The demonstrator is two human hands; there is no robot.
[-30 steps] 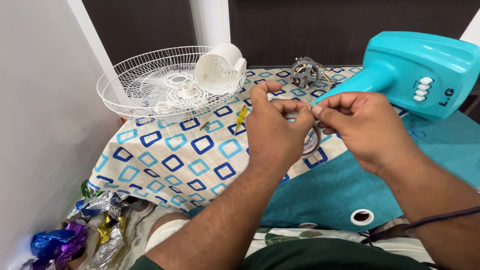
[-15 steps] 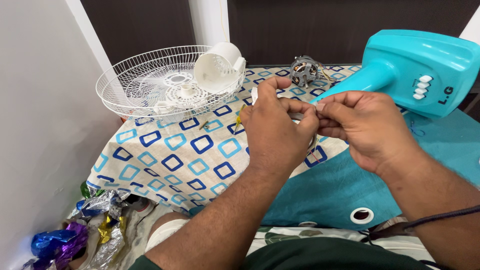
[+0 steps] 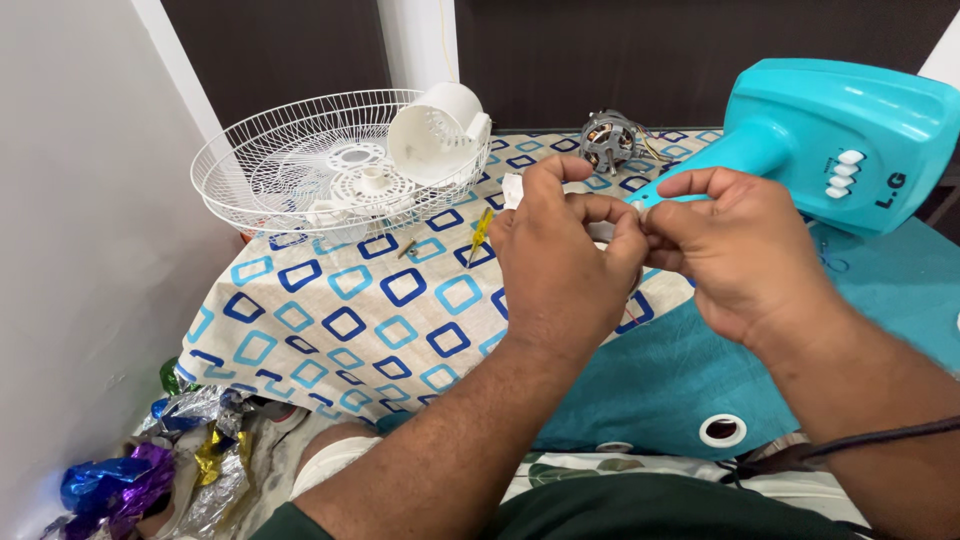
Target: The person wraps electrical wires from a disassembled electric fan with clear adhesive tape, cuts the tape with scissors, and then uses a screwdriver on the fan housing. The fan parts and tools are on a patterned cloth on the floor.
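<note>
My left hand (image 3: 562, 260) and my right hand (image 3: 740, 245) meet above the patterned cloth (image 3: 350, 320), fingertips pinched together on a small white part (image 3: 604, 230). Most of that part is hidden by my fingers; a white bit (image 3: 513, 189) pokes out above my left thumb. Just left of my left hand lies a small yellow-handled screwdriver (image 3: 481, 231). A turquoise fan base (image 3: 830, 140) with white push buttons lies on its side behind my right hand.
A white wire fan guard (image 3: 270, 175) sits at the back left with a white plastic motor housing (image 3: 437, 133) in it. A bare fan motor (image 3: 609, 141) lies at the back. A black cable (image 3: 850, 445) crosses my right forearm. Shiny foil wrappers (image 3: 130, 480) lie on the floor.
Both hands have shifted slightly while working the small white part between the fingertips; the left thumb now sits higher. Nothing else has moved.
</note>
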